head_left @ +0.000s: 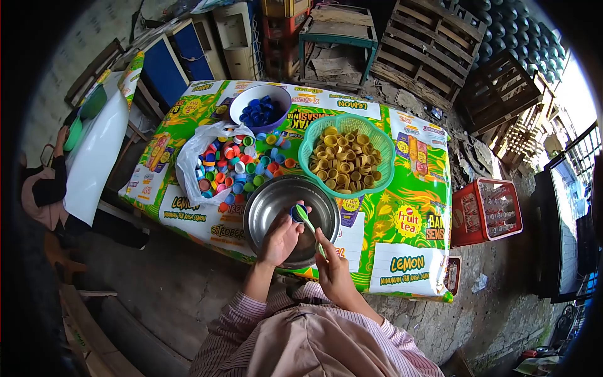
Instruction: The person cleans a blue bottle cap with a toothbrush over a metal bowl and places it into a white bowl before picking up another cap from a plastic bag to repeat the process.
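Over a metal bowl [256, 207], my left hand [281, 243] is closed around a small blue bottle cap [294, 215], its open side facing up. My right hand [335, 271] grips a green and white toothbrush [308, 222], with its head at the cap. The bristles are hidden. Behind the bowl, a white plastic bag [186, 166] lies spread with many-coloured bottle caps [227, 164] in it and spilling beside it. To the right stands a green plastic basket [385, 151] full of yellow caps [344, 158]. A white and purple bowl [284, 100] at the back holds dark blue caps [260, 112].
A printed green and white sheet [408, 245] covers the table. Red crates of bottles [487, 212] stand right of it. Wooden pallets [430, 47] and a small table [339, 31] are behind. At far left, another person [47, 188] reaches toward a green basket [73, 133].
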A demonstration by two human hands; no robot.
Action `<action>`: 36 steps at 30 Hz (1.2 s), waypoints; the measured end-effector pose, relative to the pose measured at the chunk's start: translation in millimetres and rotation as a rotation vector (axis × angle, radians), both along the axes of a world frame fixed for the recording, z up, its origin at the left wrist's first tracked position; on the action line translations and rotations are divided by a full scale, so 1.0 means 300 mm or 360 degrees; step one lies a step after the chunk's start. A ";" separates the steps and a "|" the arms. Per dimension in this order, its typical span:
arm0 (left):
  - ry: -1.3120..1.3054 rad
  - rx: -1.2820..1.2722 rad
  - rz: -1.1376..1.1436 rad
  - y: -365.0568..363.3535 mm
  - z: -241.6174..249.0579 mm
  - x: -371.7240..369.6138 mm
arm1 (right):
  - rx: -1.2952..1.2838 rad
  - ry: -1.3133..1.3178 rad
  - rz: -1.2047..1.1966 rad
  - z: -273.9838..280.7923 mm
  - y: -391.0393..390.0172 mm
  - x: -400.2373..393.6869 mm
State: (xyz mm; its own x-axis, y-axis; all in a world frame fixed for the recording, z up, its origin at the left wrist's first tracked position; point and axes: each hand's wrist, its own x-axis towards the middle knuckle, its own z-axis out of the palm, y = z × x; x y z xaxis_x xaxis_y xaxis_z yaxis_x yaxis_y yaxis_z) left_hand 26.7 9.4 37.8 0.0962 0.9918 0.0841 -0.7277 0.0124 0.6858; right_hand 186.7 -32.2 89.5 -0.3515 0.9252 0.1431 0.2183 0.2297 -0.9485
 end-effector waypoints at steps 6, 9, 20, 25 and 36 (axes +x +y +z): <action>0.0157 0.0014 0.0005 0.006 0.015 -0.030 | -0.0121 -0.0034 0.0098 0.031 0.010 0.015; 0.0168 0.0033 -0.0099 0.012 0.044 -0.055 | -0.0181 -0.0153 0.0215 0.052 0.024 0.032; 0.0496 -0.0175 -0.0398 0.043 0.094 -0.090 | 0.0973 -0.1205 0.0353 0.066 0.158 0.169; 0.0326 -0.0279 -0.0351 0.055 0.062 -0.045 | 0.1121 -0.1234 0.0178 0.050 0.166 0.168; 0.0276 -0.0204 0.0209 0.035 -0.058 0.020 | 0.0887 -0.1002 0.0013 -0.099 0.137 0.132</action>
State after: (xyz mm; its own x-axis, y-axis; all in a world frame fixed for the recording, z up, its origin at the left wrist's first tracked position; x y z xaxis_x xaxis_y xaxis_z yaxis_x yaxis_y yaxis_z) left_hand 32.8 19.9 20.5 -0.0323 0.9982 -0.0496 -0.6003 0.0203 0.7995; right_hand 226.3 9.0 59.7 -0.5253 0.7741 0.3533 0.6648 0.6325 -0.3973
